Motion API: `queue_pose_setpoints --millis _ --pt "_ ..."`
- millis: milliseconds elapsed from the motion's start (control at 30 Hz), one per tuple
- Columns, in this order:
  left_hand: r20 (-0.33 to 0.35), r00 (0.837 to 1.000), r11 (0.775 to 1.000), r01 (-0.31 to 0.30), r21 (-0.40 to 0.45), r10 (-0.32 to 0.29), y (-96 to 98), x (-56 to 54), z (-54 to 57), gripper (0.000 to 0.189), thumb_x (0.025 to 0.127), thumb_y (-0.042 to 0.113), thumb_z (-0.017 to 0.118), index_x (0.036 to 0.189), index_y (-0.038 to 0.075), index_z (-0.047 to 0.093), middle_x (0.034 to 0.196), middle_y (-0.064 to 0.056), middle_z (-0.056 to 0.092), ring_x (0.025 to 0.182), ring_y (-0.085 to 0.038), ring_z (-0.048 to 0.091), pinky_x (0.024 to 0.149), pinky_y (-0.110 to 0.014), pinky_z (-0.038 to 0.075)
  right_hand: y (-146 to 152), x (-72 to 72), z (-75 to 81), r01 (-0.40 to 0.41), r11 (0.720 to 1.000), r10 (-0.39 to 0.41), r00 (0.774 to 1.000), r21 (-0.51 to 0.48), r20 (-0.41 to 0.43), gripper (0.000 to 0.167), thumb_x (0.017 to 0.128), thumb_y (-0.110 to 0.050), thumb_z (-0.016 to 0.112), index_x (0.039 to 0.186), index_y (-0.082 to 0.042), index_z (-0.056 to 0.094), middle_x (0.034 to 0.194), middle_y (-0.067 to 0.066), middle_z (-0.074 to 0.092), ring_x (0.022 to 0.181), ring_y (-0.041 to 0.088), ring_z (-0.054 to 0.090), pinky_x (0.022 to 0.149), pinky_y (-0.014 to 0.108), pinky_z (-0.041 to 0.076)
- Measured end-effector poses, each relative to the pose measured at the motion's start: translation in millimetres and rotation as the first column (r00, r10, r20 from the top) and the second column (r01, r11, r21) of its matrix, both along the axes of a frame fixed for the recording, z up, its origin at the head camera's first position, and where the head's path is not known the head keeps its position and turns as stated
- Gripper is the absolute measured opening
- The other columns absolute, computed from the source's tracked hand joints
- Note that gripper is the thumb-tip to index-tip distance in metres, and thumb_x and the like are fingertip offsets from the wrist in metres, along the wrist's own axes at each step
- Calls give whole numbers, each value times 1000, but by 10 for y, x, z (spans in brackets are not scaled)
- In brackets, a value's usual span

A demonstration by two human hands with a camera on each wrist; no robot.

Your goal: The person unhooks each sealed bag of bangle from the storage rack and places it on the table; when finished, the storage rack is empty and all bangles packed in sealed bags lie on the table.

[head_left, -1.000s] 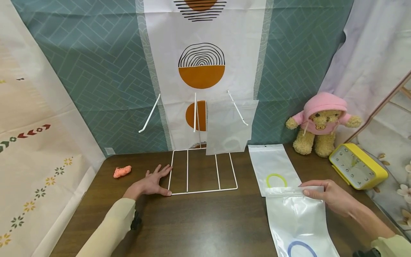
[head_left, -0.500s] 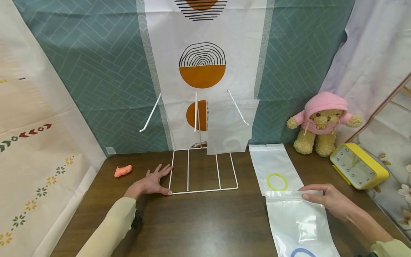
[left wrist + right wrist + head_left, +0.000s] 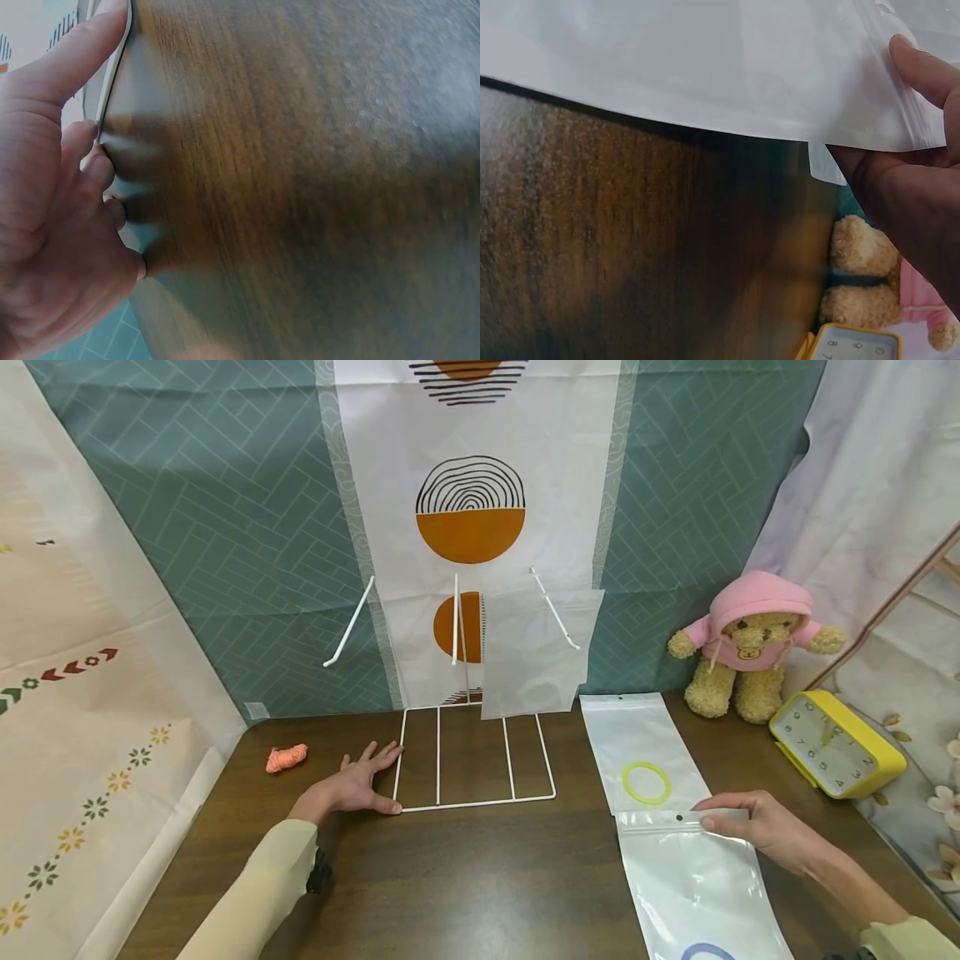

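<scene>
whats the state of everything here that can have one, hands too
Left hand: fingers spread, touching wire rack
Right hand: pinching front bag by top edge
Wire rack: upright
Front bag: partly raised, seal unclear
Hanging bag: on right hook
Yellow-ring bag: lying on table
Yarn: bundled
Bear: upright, hood up
Clock: time unclear

The backdrop (image 3: pixel 255 527) is showing pale lines on teal, its panel (image 3: pixel 558 460) orange-and-black circles on white. The wire rack (image 3: pixel 476 804) and plastic bags (image 3: pixel 693 877) are looking white, one ring (image 3: pixel 626 783) yellow, another ring (image 3: pixel 707 947) blue.
</scene>
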State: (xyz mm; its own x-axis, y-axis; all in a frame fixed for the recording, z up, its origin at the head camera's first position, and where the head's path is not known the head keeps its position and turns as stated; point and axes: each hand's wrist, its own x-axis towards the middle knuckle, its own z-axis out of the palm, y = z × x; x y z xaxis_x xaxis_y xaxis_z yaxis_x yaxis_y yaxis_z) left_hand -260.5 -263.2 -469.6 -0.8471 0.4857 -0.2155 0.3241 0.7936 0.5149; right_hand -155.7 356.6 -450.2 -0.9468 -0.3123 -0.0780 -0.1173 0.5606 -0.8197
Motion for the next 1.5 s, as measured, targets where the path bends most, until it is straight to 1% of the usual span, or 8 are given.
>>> queue_pose_setpoints --millis 300,467,533,633,933,1067,1333,1500 --pt "-12 1000 1000 6 6 -6 -8 -3 -2 110 78 47 83 159 7 22 164 -21 14 147 -50 0 106 -75 -3 -12 -17 -28 -44 999 45 998 24 -46 26 94 -12 71 114 5 71 114 16 69 101 -8 55 75 24 52" --pt "-10 1000 1000 5 12 -5 -11 -10 1 110 77 46 83 159 6 22 164 -21 14 147 -50 -1 106 -75 -4 -27 -42 -37 -94 995 97 990 36 -101 23 94 -11 71 111 4 73 108 9 71 99 -5 57 73 24 53" --pt "-7 1000 1000 2 14 -2 -11 -15 -2 110 77 46 83 159 6 22 164 -21 14 147 -49 -1 106 -75 -4 -43 -49 -40 -105 994 108 989 28 -100 23 94 -11 71 110 5 73 106 6 72 97 -4 58 72 24 54" --pt "-9 1000 1000 4 13 -4 -10 -22 -2 110 77 47 84 159 6 22 164 -21 13 147 -50 -1 105 -76 -4 -66 -53 -41 -109 994 111 990 26 -83 24 93 -12 72 110 5 73 107 9 71 96 -4 59 72 26 54" --pt "-7 1000 1000 0 7 0 -14 -21 11 110 78 47 83 159 6 21 164 -21 13 147 -49 -1 106 -75 -4 -33 -50 -55 -87 989 95 993 117 -67 23 93 -12 72 110 4 73 107 16 71 96 -3 58 72 25 53" --pt "-5 1000 1000 1 9 -1 -16 -9 9 110 78 46 83 160 7 21 164 -20 13 147 -49 -1 106 -75 -4 -4 -67 -79 -117 988 122 991 98 -54 24 93 -9 71 111 7 72 106 15 72 95 -2 60 72 24 53" --pt "-2 1000 1000 1 13 -1 -15 2 6 109 78 46 83 159 6 22 164 -21 13 147 -50 -1 106 -75 -4 65 -154 -71 -227 973 229 971 40 -67 22 94 -4 68 110 10 71 108 22 70 96 -2 62 73 25 55" --pt "-4 1000 1000 3 17 -3 -13 -11 18 109 78 46 83 159 6 22 164 -21 13 147 -49 -2 106 -75 -4 105 -202 -65 -274 962 274 959 13 -69 21 93 -3 68 110 9 71 107 15 72 97 -1 63 73 24 55"
